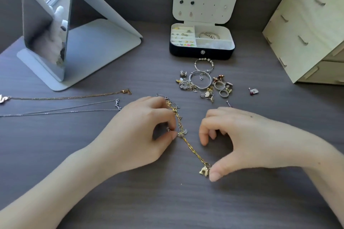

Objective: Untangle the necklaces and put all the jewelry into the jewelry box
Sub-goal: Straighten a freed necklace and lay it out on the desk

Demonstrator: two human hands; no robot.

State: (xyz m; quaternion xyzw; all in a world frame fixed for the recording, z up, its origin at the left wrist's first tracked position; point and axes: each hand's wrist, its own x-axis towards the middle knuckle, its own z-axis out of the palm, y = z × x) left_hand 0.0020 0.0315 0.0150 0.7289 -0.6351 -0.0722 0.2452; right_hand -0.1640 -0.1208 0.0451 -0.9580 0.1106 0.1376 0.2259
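Nearest the person, a gold pendant (203, 170) lies on the desk (167, 201) with the thumb tip of the right hand (242, 139) set against it; that hand's other fingers are loosely curled above the wood and grasp nothing. From the pendant the gold chain (192, 149) runs away and to the left, its long axis diagonal, pendant end toward the person and far end pointing up past the left hand (145, 132) toward the box. Midway it meets a knot (180, 131) of silver strands and small charms, and there the left thumb and forefinger pinch a small silver link (168, 129) at the knot's left edge. The risk, as I judge it, is pulling: if the left hand draws sideways while the thumb pins the pendant, the knot may cinch tighter or a fine link may bend; a slipping thumb would let the whole chain drag. Beyond, to the left, a rose-gold necklace (65, 96) and a silver necklace (65, 108) lie straight and apart. Farther off sits a loose pile of rings and bangles (202, 83), not yet stowed, then the open jewelry box (202, 52), between a mirror (48, 24) and a wooden drawer unit (307, 24).
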